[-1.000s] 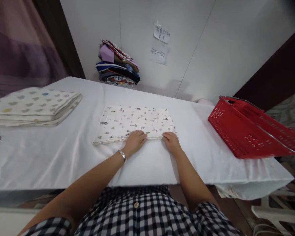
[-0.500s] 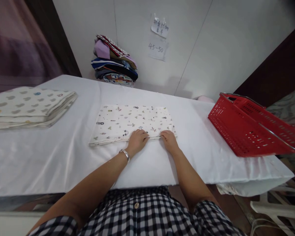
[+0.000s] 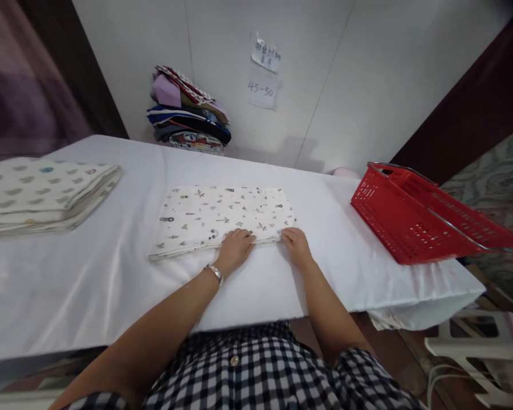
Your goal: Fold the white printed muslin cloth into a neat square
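A folded white cloth [image 3: 224,213] with small printed figures and plants lies flat in front of me, its layered edge towards my body. My left hand [image 3: 236,250], with a silver bracelet at the wrist, has its fingers bent over the middle of that near edge. At the near right corner, my right hand [image 3: 297,246] curls its fingers over the same edge, with the thumb side tucked low. Between the two hands a short stretch of the edge shows. The thumbs are mostly hidden.
Another folded cloth [image 3: 43,191] with grey shapes lies on the white-covered table [image 3: 123,296] at left. A red basket [image 3: 414,219] stands at the right end. Piled fabrics [image 3: 190,117] rest against the wall, near paper notes [image 3: 264,90]. A white stool [image 3: 474,347] is below right.
My right hand has slid right along the near edge to the cloth's corner, widening the gap between my hands. My left hand stays near the middle. The camera view has shifted slightly.
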